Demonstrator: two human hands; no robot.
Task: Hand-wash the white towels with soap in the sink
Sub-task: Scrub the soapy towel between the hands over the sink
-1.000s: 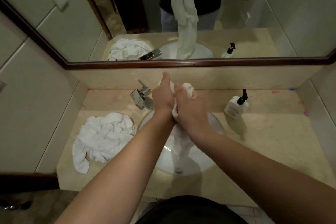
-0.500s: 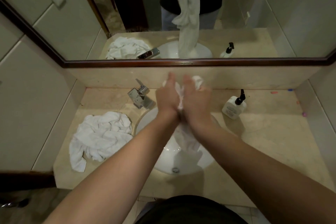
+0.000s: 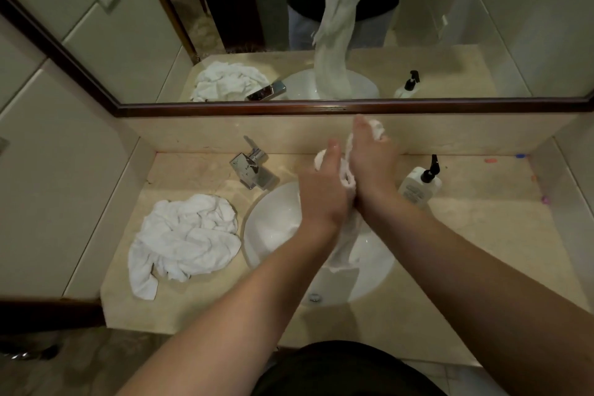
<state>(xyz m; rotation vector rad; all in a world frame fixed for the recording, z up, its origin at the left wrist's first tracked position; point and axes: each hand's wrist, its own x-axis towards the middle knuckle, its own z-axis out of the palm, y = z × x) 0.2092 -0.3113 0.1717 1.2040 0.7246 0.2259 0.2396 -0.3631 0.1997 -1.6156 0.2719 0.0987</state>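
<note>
A white towel (image 3: 347, 235) hangs between my two hands over the white sink (image 3: 273, 228), its lower end down in the basin. My left hand (image 3: 321, 190) grips the towel from the left side. My right hand (image 3: 369, 161) grips it from the right, a little higher, with a bunch of cloth sticking out above the fingers. The palms press toward each other with the cloth between them. A pile of white towels (image 3: 184, 235) lies crumpled on the counter left of the sink. A white soap bottle (image 3: 418, 186) with a black pump stands right of the sink.
A chrome tap (image 3: 254, 169) stands at the sink's back left. The beige stone counter (image 3: 482, 235) runs to walls on both sides, and a framed mirror (image 3: 321, 106) hangs above the backsplash. The drain (image 3: 315, 297) shows at the basin's near edge.
My right hand has slid up and away along the towel while my left hand dropped lower, a rubbing stroke. The view has shifted slightly to the left.
</note>
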